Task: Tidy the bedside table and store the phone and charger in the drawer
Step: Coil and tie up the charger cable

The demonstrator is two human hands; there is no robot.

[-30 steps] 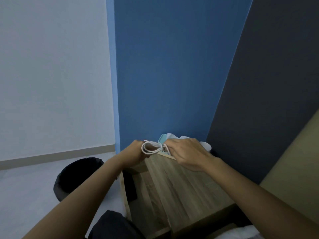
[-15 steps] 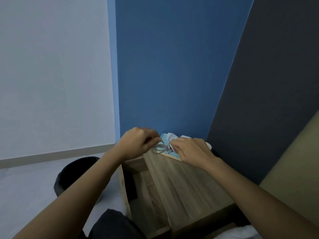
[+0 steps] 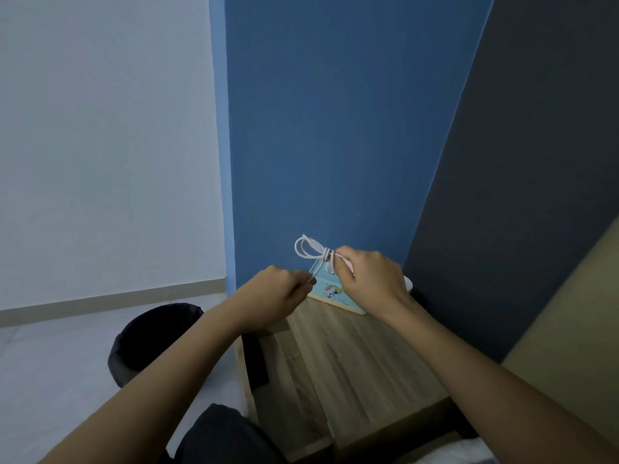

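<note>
- The white charger cable (image 3: 313,251), bundled into loops, is now held up above the light blue printed tissue box (image 3: 330,291); a second ago the bundle hung lower, at the box's left edge, between the two hands.
- Right hand (image 3: 371,279): closed on the wrapped waist of the cable bundle, above the tissue box, with the loops standing out to its left.
- Left hand (image 3: 273,296): just left of the tissue box, fingers pinched together on what appears to be the cable's free end; half a second ago it was directly against the bundle and has since drawn away, leftward.
- Judgement: the free end is being pulled snug around the loops, so coiling is near completion.
- The open wooden drawer (image 3: 284,370) lies below and left of the tissue box, pulled out from the wood-grain bedside table (image 3: 368,370). A dark flat object (image 3: 256,360) stands inside it, possibly the phone; I cannot confirm.
- The cable is not yet stored. The remaining step, by my reading, is lowering it into the drawer.
- A black round bin (image 3: 150,336) stands on the floor, well left of the tissue box.
</note>
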